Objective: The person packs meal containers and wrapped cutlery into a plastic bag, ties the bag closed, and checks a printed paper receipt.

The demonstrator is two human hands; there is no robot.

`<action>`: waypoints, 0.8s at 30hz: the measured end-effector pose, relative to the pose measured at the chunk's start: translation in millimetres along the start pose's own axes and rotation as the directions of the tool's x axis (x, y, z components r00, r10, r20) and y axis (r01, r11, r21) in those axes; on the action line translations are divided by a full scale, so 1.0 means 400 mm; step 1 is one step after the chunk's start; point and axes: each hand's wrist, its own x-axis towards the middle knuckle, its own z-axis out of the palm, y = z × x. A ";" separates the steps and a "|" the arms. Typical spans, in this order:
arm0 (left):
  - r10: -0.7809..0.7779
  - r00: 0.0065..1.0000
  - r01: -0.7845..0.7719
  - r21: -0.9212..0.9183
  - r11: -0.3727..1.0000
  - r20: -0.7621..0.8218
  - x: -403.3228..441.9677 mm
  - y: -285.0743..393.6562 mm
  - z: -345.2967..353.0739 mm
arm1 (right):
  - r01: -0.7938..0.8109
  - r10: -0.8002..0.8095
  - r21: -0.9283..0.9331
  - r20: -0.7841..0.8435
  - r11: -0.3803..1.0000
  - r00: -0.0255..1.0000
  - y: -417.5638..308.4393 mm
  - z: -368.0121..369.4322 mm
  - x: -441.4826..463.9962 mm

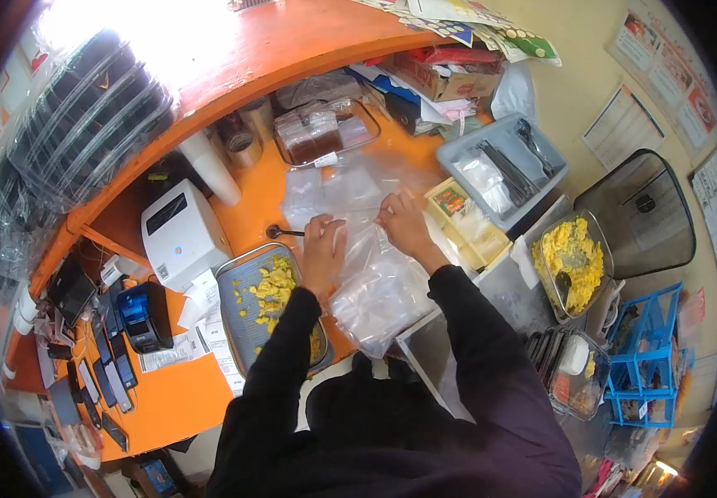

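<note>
"How do the two grips stand?"

"The right grip (408, 226) is narrow, its bent fingertips gathered on a thin, clear plastic bag (363, 243). The left grip (323, 253) is curled, with a small gap between thumb and forefinger at the bag's other side; I cannot tell whether it pinches the film."

"So where is the bag?"

"Between the two grips, over the orange worktop (259, 199). Just below them, toward the body, lies a loose pile of clear plastic bags (385, 299)."

"And beside the left grip?"

"A black, long-handled spoon (274, 231) lies just left of it. Below that and to the left is a grey, rectangular tray (237, 330) with chunky yellow food pieces (274, 286) on it. Farther left stands a white, boxy machine (182, 228)."

"To the right grip's right?"

"A pale-yellow, rectangular plastic box (491, 256) is near it. A grey plastic bin (451, 156) holding black utensils (509, 176) sits beyond. Well apart, farther right, a clear, rectangular container (606, 286) is filled with crumbly yellow food (570, 253)."
</note>
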 end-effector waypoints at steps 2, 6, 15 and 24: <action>-0.102 0.992 0.110 -0.109 0.988 0.080 -0.046 0.070 -0.039 | 0.020 -0.020 0.004 0.015 1.000 1.000 0.008 0.014 -0.014; -0.207 0.910 0.146 0.187 0.971 0.361 -0.194 0.056 -0.037 | 0.197 -0.205 0.149 0.041 0.969 0.978 -0.020 -0.065 -0.047; -0.387 0.893 0.223 0.520 0.824 0.231 -0.236 0.093 0.080 | 0.221 -0.229 0.076 0.127 0.972 0.965 -0.002 -0.044 -0.006; -0.473 0.806 0.364 0.334 0.870 0.355 -0.197 0.092 0.076 | -0.026 0.053 0.103 -0.261 0.994 0.964 0.001 -0.064 0.192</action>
